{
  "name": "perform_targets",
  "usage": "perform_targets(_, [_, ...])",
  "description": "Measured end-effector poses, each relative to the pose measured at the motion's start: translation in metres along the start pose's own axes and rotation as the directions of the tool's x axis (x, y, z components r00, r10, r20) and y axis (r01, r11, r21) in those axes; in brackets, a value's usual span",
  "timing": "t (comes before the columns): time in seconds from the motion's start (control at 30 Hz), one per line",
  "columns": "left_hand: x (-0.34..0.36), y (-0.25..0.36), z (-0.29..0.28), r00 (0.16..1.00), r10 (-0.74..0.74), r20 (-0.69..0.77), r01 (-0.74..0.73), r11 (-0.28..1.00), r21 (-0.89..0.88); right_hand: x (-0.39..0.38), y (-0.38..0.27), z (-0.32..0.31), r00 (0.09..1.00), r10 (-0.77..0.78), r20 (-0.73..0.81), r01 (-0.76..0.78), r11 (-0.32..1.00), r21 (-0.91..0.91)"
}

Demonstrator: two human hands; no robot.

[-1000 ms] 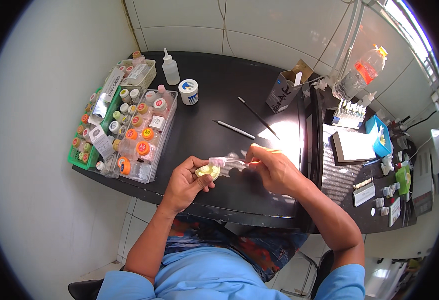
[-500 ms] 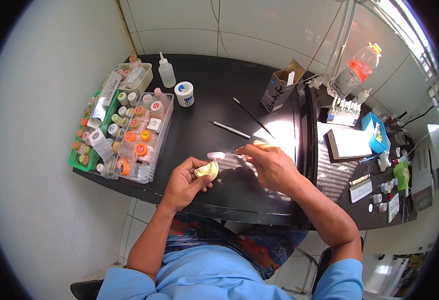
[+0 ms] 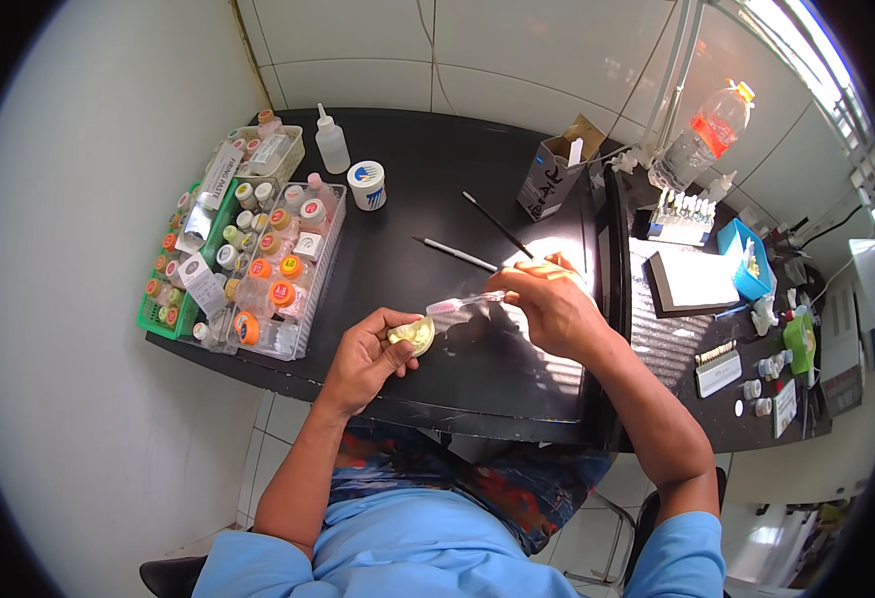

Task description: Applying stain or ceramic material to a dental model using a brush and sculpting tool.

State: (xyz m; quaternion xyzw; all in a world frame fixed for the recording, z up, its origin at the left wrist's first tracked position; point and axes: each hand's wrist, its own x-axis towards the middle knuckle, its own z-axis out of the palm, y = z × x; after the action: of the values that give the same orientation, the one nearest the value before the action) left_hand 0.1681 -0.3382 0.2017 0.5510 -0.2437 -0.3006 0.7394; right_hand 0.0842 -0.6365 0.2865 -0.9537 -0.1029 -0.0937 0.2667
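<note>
Over the near part of the black desk, my left hand (image 3: 367,361) is closed round a pale yellow dental cast (image 3: 414,336), its arch side turned up. To its right, my right hand (image 3: 554,305) pinches the handle of a clear toothbrush (image 3: 448,305). The brush head, with pinkish-white bristles, points left and sits just off the cast's upper right edge. Beyond my right hand lie a white-handled brush (image 3: 452,251) and a thin black brush (image 3: 495,225), the white one's handle end close to my fingers.
At the left, a clear plastic basket (image 3: 323,284) and a green basket (image 3: 148,321) hold several capped jars. A white squeeze bottle (image 3: 332,145) and a white tub (image 3: 366,186) stand behind. At the back right is a dark box (image 3: 552,179); a side table carries a white pad (image 3: 695,280) and blue basket (image 3: 746,261).
My right hand has shifted right and slightly up, drawing the toothbrush head away from above the cast. My left hand has tilted the cast and moved it slightly left.
</note>
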Motion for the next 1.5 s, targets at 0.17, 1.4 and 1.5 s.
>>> perform_targets(0.17, [0.003,-0.001,0.0,1.0,0.026,0.012,-0.027,0.999,0.022,0.003,-0.001,0.012,0.985,-0.171,0.012,0.168,0.977,0.131])
perform_targets(1.4, [-0.004,0.002,0.009,0.997,-0.065,0.046,0.061,0.995,0.08,0.0,-0.01,0.011,0.986,-0.167,0.012,0.168,0.983,-0.071])
perform_targets(1.5, [-0.005,-0.001,0.005,0.996,-0.077,0.049,0.074,0.995,0.065,0.002,-0.012,0.0,0.999,-0.038,-0.034,0.032,0.985,-0.172])
